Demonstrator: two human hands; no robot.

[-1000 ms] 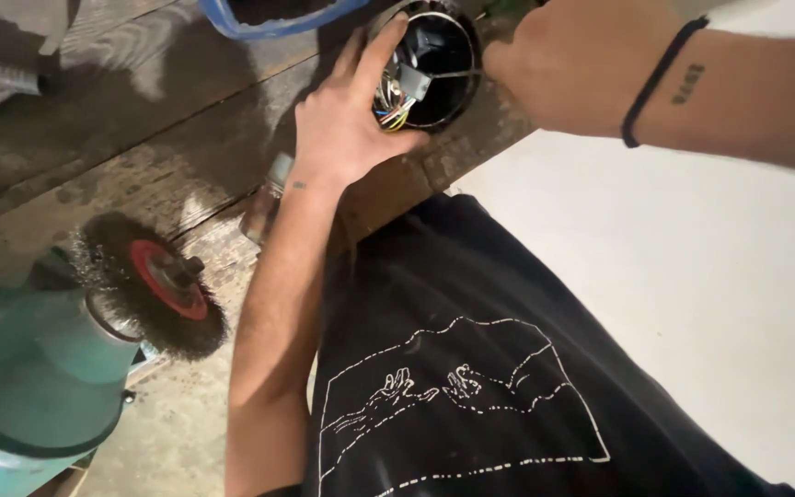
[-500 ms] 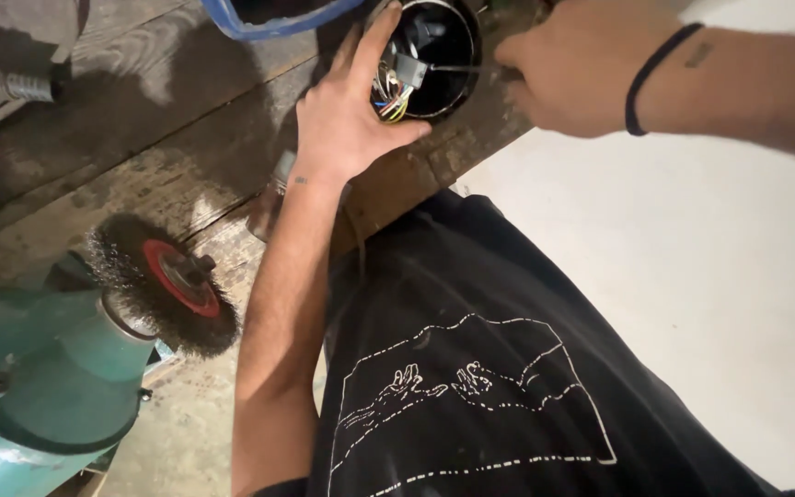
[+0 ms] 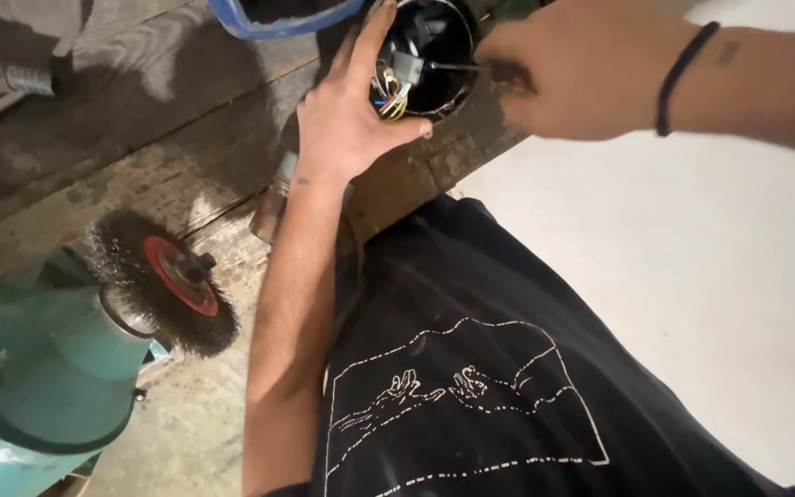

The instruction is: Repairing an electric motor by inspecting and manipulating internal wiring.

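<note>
Cupping the round black housing [image 3: 430, 55] at the top middle of the frame, the left hand [image 3: 347, 124] wraps its fingers around the rim, steadying it on the worn wooden counter [image 3: 140, 175]. The right hand [image 3: 581, 74] is closed on a thin tool [image 3: 457, 66] whose tip reaches inside, just beside the coloured wires [image 3: 390, 97]. Those wires hang loose, so the work inside looks unfinished. A wire wheel [image 3: 172, 281] sits lower left.
</note>
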